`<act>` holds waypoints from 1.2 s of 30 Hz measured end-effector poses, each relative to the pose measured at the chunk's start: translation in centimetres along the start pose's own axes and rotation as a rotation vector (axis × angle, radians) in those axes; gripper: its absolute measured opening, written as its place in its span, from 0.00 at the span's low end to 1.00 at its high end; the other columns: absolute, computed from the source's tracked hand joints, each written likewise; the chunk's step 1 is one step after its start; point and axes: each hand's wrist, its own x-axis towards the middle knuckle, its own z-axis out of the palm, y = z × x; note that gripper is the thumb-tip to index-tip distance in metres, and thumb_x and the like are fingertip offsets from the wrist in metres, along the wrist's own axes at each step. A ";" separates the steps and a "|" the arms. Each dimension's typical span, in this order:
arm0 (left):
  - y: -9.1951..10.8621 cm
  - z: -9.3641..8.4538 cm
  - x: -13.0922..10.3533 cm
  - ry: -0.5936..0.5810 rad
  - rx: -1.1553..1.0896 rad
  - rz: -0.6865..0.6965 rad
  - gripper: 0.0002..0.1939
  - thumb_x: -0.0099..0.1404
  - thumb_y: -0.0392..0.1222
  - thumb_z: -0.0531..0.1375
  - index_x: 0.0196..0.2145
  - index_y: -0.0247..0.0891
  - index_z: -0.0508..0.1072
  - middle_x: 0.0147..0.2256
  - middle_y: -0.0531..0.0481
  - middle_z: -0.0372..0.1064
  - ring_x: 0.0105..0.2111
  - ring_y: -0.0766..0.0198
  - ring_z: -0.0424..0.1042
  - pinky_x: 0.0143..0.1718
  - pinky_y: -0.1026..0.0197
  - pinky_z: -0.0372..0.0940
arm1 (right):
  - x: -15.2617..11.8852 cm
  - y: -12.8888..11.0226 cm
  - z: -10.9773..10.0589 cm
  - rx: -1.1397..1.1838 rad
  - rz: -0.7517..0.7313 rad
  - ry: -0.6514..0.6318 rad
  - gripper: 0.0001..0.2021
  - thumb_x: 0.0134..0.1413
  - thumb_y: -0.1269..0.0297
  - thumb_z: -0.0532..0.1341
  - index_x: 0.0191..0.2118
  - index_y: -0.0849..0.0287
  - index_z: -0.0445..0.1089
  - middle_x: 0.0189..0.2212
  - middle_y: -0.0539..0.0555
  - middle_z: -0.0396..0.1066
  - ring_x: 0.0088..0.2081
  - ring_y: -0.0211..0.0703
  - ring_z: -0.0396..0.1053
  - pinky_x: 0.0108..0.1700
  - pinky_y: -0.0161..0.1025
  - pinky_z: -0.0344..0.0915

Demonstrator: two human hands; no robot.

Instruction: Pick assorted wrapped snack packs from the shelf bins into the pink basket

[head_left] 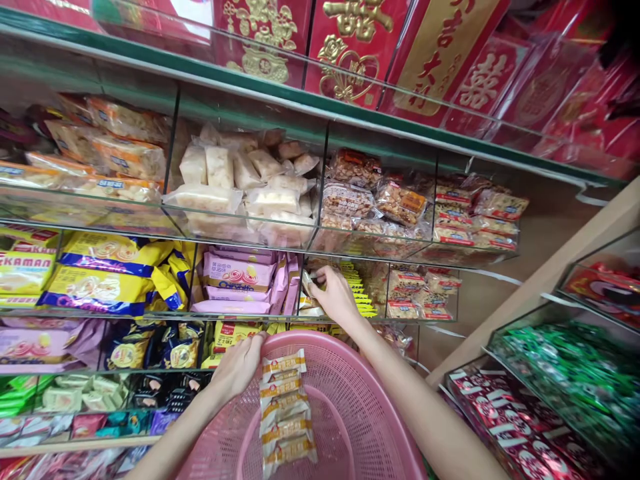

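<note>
My left hand (239,365) grips the rim of a pink plastic basket (345,383) with perforated walls, tilted toward the shelves. Inside lies a row of small snack packets (287,407) in white and yellow wrappers, lined up end over end. Reaching over the basket, my right hand (334,293) is in a clear shelf bin, its fingers pinched around a small wrapped snack packet (307,283). Below the fingers more pale packets (311,308) sit in the same bin. Yellow-edged packets (359,290) stand just right of the hand, partly hidden by it.
Clear bin walls and shelf edges surround my right hand. Pink biscuit packs (237,277) fill the bin to its left; nut bars (403,290) lie to its right. White wrapped blocks (245,167) sit above. Red envelopes (345,50) line the top shelf. Green-wrapped sweets (565,380) are at the right.
</note>
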 end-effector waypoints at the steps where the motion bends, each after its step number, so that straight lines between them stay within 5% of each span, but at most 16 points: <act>1: 0.1 -0.1 -0.1 -0.002 -0.005 -0.005 0.27 0.65 0.45 0.33 0.45 0.41 0.69 0.43 0.43 0.73 0.46 0.53 0.69 0.45 0.53 0.61 | 0.3 -0.2 0.4 -0.024 0.021 -0.024 0.09 0.49 0.62 0.59 0.38 0.56 0.64 0.34 0.54 0.71 0.38 0.44 0.67 0.37 0.37 0.59; 10: 0.5 -0.8 -0.6 0.026 -0.123 -0.119 0.37 0.63 0.61 0.32 0.42 0.38 0.72 0.40 0.41 0.74 0.46 0.50 0.70 0.48 0.51 0.59 | 0.8 -0.7 1.1 -0.044 0.126 -0.092 0.15 0.46 0.65 0.59 0.44 0.55 0.63 0.34 0.54 0.74 0.36 0.46 0.70 0.32 0.36 0.56; 17: 1.4 -1.4 -0.5 0.022 -0.154 -0.123 0.40 0.60 0.66 0.31 0.36 0.38 0.74 0.36 0.39 0.75 0.43 0.48 0.71 0.45 0.50 0.59 | -1.9 0.3 -1.8 0.626 0.162 -0.031 0.17 0.47 0.59 0.61 0.42 0.58 0.62 0.27 0.49 0.71 0.29 0.40 0.68 0.36 0.39 0.64; 24: 1.6 -1.0 -0.1 0.003 -0.090 -0.076 0.39 0.61 0.65 0.30 0.32 0.39 0.73 0.30 0.42 0.74 0.38 0.50 0.72 0.41 0.52 0.60 | -8.2 0.2 -2.9 1.197 0.374 -0.285 0.16 0.51 0.56 0.62 0.44 0.57 0.65 0.37 0.53 0.72 0.36 0.39 0.70 0.39 0.37 0.65; 31: 1.0 0.2 0.2 -0.011 -0.019 -0.056 0.40 0.61 0.64 0.30 0.35 0.38 0.74 0.33 0.40 0.75 0.39 0.49 0.72 0.41 0.53 0.61 | -10.8 0.3 -2.6 1.212 0.350 -0.695 0.17 0.54 0.54 0.59 0.48 0.53 0.63 0.40 0.52 0.69 0.33 0.39 0.72 0.29 0.34 0.67; 36: 0.9 0.5 0.1 -0.038 0.007 -0.023 0.37 0.62 0.62 0.32 0.35 0.38 0.74 0.36 0.41 0.75 0.39 0.51 0.72 0.39 0.55 0.61 | -11.5 0.4 -0.6 1.324 0.431 -0.705 0.17 0.54 0.55 0.60 0.49 0.53 0.66 0.45 0.54 0.68 0.32 0.34 0.71 0.29 0.31 0.66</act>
